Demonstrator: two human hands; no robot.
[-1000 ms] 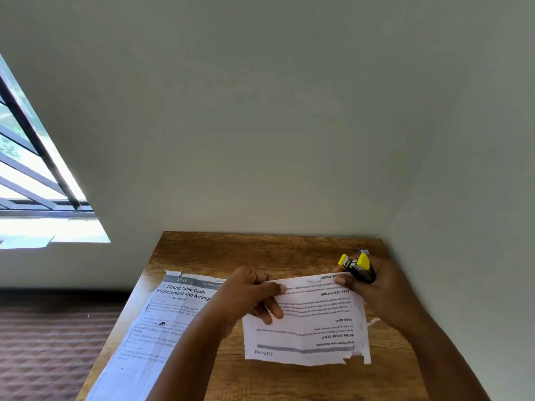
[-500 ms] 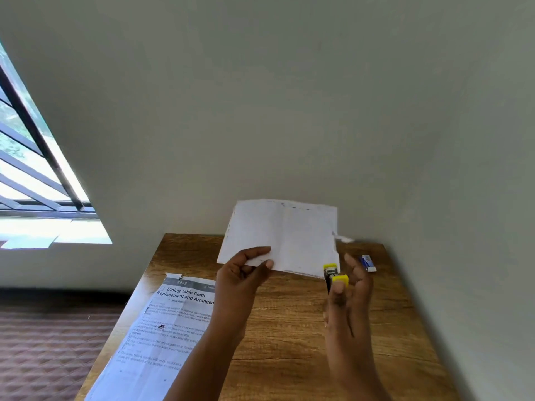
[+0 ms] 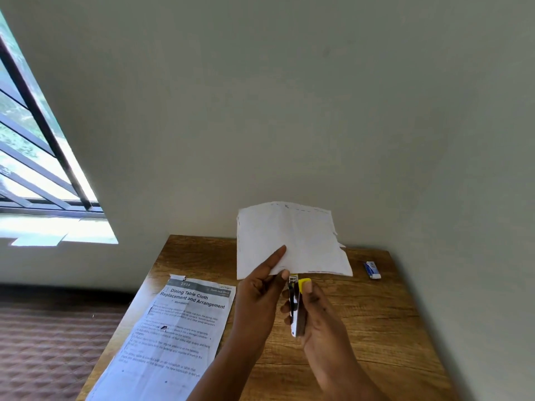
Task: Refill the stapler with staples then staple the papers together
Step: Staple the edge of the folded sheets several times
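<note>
From where I watch, the refill looks finished as far as I can judge: my right hand [image 3: 320,316] is wrapped around the stapler [image 3: 296,306], which is closed and pointed upward, yellow tip at the top. The small staple box [image 3: 372,269] lies well apart on the far right of the desk [image 3: 376,328]. What seems left is the stapling itself; I cannot see any staple in the sheets yet.

My left hand [image 3: 260,290] holds the folded papers [image 3: 292,241] up off the desk, thumb in front and the other fingers behind, pinching the lower edge near its left part. The stapler's mouth sits just under that same lower edge, right beside my left thumb, touching or nearly touching the paper; I cannot tell whether the edge is already inside the mouth. My right fingers are curled tight on the stapler body, thumb near the yellow cap.

A separate printed sheet [image 3: 176,328] lies flat at the desk's left side, hanging partly over the near edge, untouched.
</note>
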